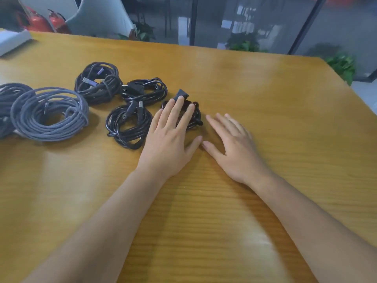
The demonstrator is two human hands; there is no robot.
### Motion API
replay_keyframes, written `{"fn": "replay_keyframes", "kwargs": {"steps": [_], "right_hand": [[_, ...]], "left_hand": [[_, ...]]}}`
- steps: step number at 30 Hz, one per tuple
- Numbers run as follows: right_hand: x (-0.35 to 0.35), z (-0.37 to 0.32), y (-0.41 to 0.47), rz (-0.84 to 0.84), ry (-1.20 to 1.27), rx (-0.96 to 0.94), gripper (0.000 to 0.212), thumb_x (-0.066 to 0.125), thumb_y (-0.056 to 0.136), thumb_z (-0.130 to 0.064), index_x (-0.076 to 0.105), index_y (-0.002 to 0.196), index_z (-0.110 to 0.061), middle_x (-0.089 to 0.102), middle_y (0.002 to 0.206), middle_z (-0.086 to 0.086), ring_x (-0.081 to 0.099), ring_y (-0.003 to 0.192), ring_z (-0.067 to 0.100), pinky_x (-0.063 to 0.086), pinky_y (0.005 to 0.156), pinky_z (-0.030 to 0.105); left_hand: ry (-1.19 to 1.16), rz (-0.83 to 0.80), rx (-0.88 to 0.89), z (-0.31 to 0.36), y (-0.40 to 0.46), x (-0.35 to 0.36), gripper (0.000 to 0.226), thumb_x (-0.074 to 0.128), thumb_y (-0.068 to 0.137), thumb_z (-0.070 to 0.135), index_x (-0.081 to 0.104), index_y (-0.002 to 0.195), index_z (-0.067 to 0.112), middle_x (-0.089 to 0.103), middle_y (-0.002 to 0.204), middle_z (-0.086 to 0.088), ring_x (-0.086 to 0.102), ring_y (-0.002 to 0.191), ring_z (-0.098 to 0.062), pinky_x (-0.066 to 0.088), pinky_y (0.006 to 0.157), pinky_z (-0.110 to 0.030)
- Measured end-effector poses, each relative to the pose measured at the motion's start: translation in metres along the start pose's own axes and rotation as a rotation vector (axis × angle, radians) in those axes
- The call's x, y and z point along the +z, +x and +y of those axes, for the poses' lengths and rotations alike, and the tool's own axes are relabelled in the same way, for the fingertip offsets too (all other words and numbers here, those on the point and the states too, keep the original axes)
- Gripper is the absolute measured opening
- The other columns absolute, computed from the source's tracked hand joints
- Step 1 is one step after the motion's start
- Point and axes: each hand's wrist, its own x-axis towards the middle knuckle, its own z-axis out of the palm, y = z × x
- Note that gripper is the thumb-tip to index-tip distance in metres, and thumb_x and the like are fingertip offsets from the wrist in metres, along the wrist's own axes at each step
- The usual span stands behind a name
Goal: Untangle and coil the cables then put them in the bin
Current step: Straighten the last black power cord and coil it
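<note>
Several coiled cables lie on the wooden table (255, 94). My left hand (171, 135) lies flat, fingers spread, on top of a small black coil (194, 114) with a dark plug end; it rests on it without gripping. My right hand (234, 146) lies flat on the table just right of that coil, fingers apart, holding nothing. To the left are a black power-cable coil (127, 127), another black coil (145, 89), a dark braided coil (98, 82) and a large grey braided coil (49, 114). No bin is in view.
A further grey coil (8, 99) is cut off at the left edge. A white object (12, 40) sits at the table's far left corner. Behind the table are red fire extinguishers (40, 21), glass walls and green plants (342, 66).
</note>
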Motion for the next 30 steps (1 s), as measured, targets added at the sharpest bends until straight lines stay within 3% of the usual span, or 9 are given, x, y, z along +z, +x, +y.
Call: {"fn": "replay_keyframes", "kwargs": {"steps": [7, 13, 17, 21, 30], "right_hand": [[-0.006, -0.005, -0.004, -0.059, -0.01, 0.013, 0.062, 0.036, 0.109, -0.054, 0.029, 0.164, -0.027, 0.027, 0.171, 0.004, 0.02, 0.159, 0.021, 0.013, 0.13, 0.043], [-0.06, -0.015, 0.0, -0.407, -0.095, 0.013, 0.059, 0.023, 0.112, -0.05, 0.016, 0.166, -0.029, 0.007, 0.175, 0.003, 0.005, 0.161, 0.021, 0.006, 0.131, 0.045], [-0.113, -0.046, 0.018, -0.391, -0.044, -0.055, 0.059, 0.031, 0.112, -0.048, 0.014, 0.166, -0.031, 0.011, 0.175, 0.002, 0.01, 0.161, 0.022, 0.008, 0.131, 0.045], [-0.146, -0.076, 0.043, -0.395, -0.038, -0.167, 0.059, 0.031, 0.113, -0.047, 0.009, 0.166, -0.036, 0.008, 0.175, -0.002, 0.007, 0.161, 0.019, 0.004, 0.13, 0.041], [-0.148, -0.178, 0.09, -0.425, -0.01, -0.402, 0.06, 0.03, 0.112, -0.049, 0.011, 0.167, -0.036, 0.01, 0.175, -0.003, 0.008, 0.16, 0.017, 0.005, 0.129, 0.04]], "left_hand": [[-0.048, -0.18, -0.113, 0.005, 0.001, -0.014, 0.076, 0.047, 0.104, 0.056, 0.02, 0.166, 0.021, 0.006, 0.174, -0.008, 0.0, 0.161, -0.027, 0.009, 0.13, -0.047], [0.113, -0.483, -0.179, 0.023, 0.024, -0.07, 0.073, 0.033, 0.11, 0.05, 0.0, 0.167, 0.019, -0.003, 0.175, -0.007, -0.007, 0.161, -0.026, -0.001, 0.13, -0.044], [0.089, -0.467, -0.208, 0.032, 0.039, -0.133, 0.071, 0.036, 0.109, 0.049, 0.005, 0.167, 0.021, 0.007, 0.174, -0.006, 0.0, 0.161, -0.025, 0.004, 0.13, -0.044], [0.123, -0.451, -0.389, 0.022, 0.035, -0.184, 0.07, 0.031, 0.11, 0.049, 0.003, 0.167, 0.02, 0.006, 0.174, -0.005, -0.001, 0.161, -0.024, 0.003, 0.13, -0.043], [0.126, -0.259, -0.645, -0.034, 0.005, -0.249, 0.07, 0.036, 0.109, 0.051, 0.016, 0.165, 0.016, 0.022, 0.171, -0.008, 0.014, 0.159, -0.027, 0.012, 0.128, -0.045]]}}
